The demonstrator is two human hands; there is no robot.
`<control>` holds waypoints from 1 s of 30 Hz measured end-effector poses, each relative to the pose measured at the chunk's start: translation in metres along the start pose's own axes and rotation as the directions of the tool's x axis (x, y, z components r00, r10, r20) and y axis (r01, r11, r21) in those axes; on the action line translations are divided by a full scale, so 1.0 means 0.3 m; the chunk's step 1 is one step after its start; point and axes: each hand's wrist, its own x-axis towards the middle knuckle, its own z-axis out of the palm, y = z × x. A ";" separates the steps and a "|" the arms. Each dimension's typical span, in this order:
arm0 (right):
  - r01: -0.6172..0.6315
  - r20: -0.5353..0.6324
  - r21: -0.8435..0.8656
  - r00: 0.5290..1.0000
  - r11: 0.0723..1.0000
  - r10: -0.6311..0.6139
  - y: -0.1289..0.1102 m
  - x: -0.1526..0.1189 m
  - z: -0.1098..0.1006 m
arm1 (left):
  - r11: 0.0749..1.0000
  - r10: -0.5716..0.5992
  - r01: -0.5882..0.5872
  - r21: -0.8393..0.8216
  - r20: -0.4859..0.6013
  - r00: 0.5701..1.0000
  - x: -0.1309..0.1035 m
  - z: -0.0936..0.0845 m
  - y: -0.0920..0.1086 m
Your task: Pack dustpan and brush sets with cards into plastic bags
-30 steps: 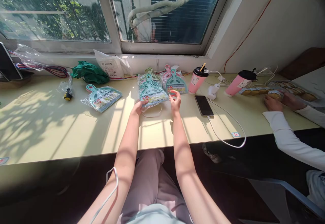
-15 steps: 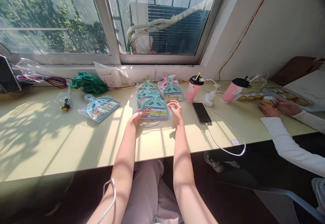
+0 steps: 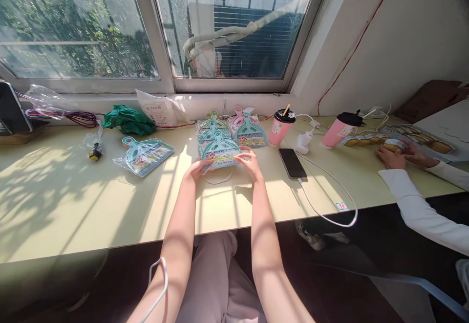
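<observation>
Between my two hands is a blue-green toy dustpan in a clear wrapper with a printed label. My left hand pinches its lower left corner, and my right hand grips the right edge. Behind it, partly covered, a wrapped teal dustpan lies on the table. Another wrapped dustpan is just to the right, with a pink handle showing behind it. Farther left lies one more wrapped blue dustpan, apart from my hands. A thin white loop shows below the held dustpan.
A phone with a white cable and a pink cup are on the right. Beyond stands a second pink cup, near a co-worker's hands and packaged round items. A green bag and a small screwdriver are left.
My right hand has moved left and closed on the dustpan's right edge. The dustpan has tilted back and shifted slightly left, while my left hand keeps its hold.
</observation>
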 end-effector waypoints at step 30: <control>-0.299 -0.100 0.390 0.926 0.871 0.363 0.052 0.020 0.015 | 0.969 0.235 -0.232 0.086 -0.028 0.972 -0.018 0.120 -0.011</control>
